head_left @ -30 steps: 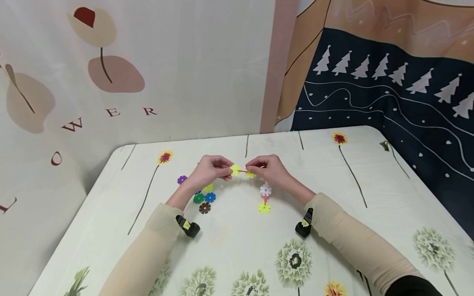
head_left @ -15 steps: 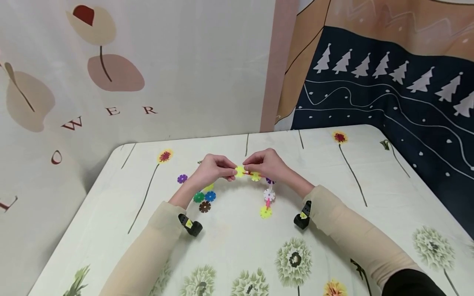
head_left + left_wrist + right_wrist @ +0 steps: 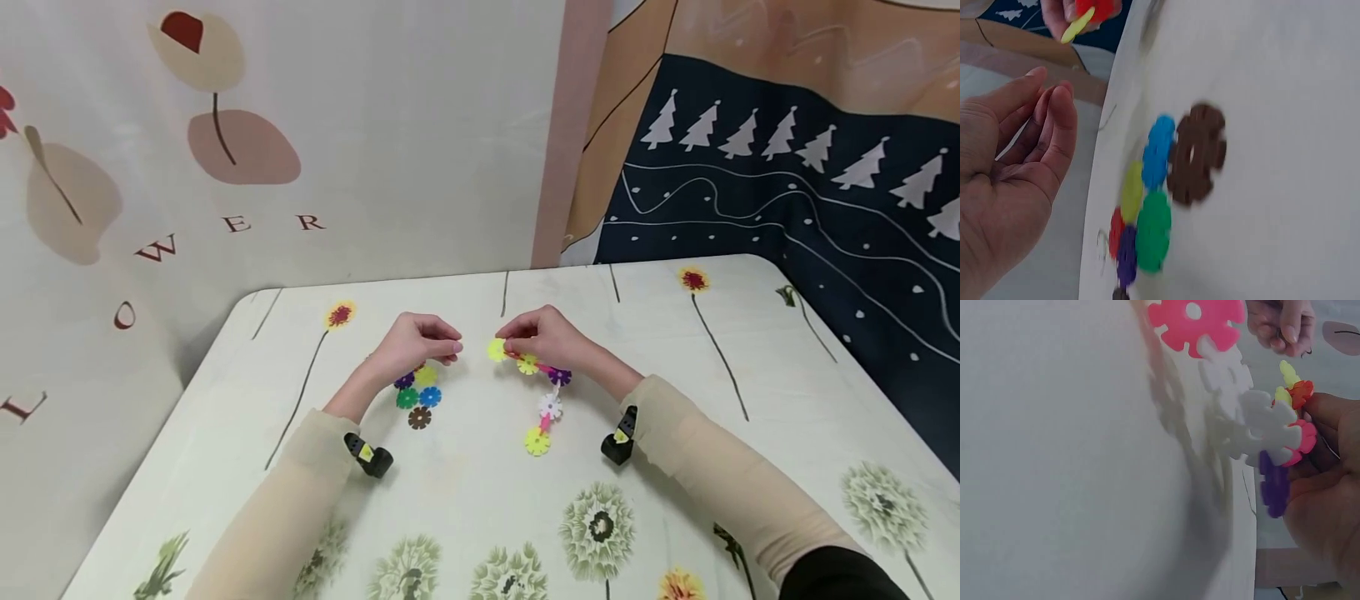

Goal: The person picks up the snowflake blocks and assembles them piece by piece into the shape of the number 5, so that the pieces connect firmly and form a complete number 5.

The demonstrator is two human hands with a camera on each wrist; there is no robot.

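Note:
A chain of joined snowflake discs hangs from my right hand (image 3: 546,337), whose thumb and fingers pinch it near a yellow disc (image 3: 497,350). Along the chain come a purple disc (image 3: 559,377), a white disc (image 3: 550,407) and a yellow end disc (image 3: 537,442). The right wrist view shows the red disc (image 3: 1301,394) at the fingertips, with white (image 3: 1266,428) and pink (image 3: 1200,322) discs nearer the camera. My left hand (image 3: 412,348) is left of the chain, apart from it; in the left wrist view the hand (image 3: 1022,150) holds nothing, fingers relaxed and bent.
Under and beside my left hand lie loose discs: brown (image 3: 420,417), blue (image 3: 430,396), green (image 3: 407,398), yellow (image 3: 426,376) and purple (image 3: 404,381). The tabletop cloth (image 3: 480,500) has printed flowers, and curtains stand behind its far edge.
My left hand has let go of the yellow disc and moved left. My right hand still holds the chain, which has swung out so that more of its discs show.

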